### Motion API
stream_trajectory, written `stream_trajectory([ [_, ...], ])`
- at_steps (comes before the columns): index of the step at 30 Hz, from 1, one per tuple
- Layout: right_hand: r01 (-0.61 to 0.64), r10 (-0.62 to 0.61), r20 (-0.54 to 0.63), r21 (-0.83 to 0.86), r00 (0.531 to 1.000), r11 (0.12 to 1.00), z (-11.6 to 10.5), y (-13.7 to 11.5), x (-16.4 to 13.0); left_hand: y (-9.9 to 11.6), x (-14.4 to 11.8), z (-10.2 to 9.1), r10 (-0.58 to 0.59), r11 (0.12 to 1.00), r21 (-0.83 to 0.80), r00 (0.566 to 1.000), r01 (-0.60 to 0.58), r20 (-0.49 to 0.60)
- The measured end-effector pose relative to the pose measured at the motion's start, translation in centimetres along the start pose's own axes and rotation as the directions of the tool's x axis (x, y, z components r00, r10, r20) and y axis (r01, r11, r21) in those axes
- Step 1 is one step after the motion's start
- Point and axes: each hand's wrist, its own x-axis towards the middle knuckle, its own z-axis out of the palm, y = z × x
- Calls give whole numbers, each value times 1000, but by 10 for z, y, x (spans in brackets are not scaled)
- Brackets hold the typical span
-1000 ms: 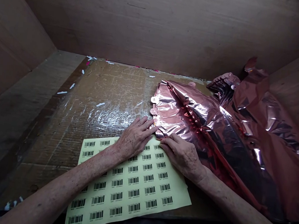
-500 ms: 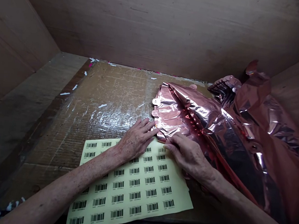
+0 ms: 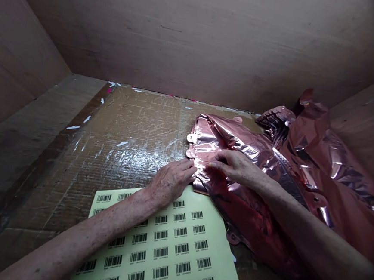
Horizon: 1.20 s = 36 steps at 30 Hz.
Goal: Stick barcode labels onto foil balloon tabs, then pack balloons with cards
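My left hand (image 3: 172, 180) is at the left edge of a stack of flat, rose-gold foil balloons (image 3: 248, 140), with its bent fingers closed on that edge near the round tabs. Over the foil, just to the right, my right hand (image 3: 236, 166) has thumb and forefinger pinched together. A barcode sticker from the top right of the sheet appears to be in this pinch, though the fingers mostly hide it. Below both hands lies the pale yellow sheet of barcode stickers (image 3: 165, 246), its left part covered by my left forearm.
Plastic-covered cardboard (image 3: 143, 123) lines the work surface. Wooden panels stand behind (image 3: 188, 41) and at both sides. White scraps (image 3: 122, 143) are scattered over the cardboard. More crumpled foil (image 3: 340, 169) is heaped on the right.
My right hand has moved up from the sheet's top right corner onto the foil, and the sticker there is gone. My left fingers have drawn in at the foil's edge. The view has tilted up slightly.
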Motion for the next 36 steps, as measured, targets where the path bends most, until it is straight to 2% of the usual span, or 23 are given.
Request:
stream_trajectory([
  [4, -20, 20, 24, -12, 999, 1000, 5, 2, 8, -5, -4, 12, 2, 1000, 9, 999, -1, -54],
  [10, -70, 71, 5, -108, 997, 992, 11, 5, 14, 1, -2, 3, 17, 998, 57, 1000, -17, 7],
  [13, -3, -20, -107, -208, 994, 978, 13, -1, 1, 3, -1, 1, 26, 992, 121, 997, -34, 67],
  [16, 63, -165, -247, -374, 955, 925, 25, -18, -18, 0, 0, 2, 41, 995, 90, 998, -46, 47],
  [19, 145, -297, -210, -533, 931, 833, 47, -37, -30, -3, 1, 1, 50, 999, 19, 998, -49, -34],
  [22, 164, -336, -171, -619, 926, 768, 59, -44, -29, -4, 4, -2, 36, 999, -9, 996, -37, -85],
  [24, 165, -304, -193, -522, 933, 837, 56, -40, -25, -3, 6, -5, 13, 999, -35, 996, -16, -90],
  [27, 124, -145, -225, -108, 963, 986, 39, -28, -18, -4, 10, -7, -14, 994, -108, 994, 3, -104],
  [30, 20, 11, -111, 272, 994, 962, 19, -16, -16, -6, 13, -7, -24, 985, -171, 992, 3, -126],
  [33, 10, 6, -45, 360, 999, 933, 8, -12, -17, -7, 15, -6, -67, 982, -187, 989, 42, -129],
  [36, 0, 28, -81, 326, 996, 945, 6, -15, -18, -6, 16, -8, -100, 973, -222, 987, 71, -124],
])
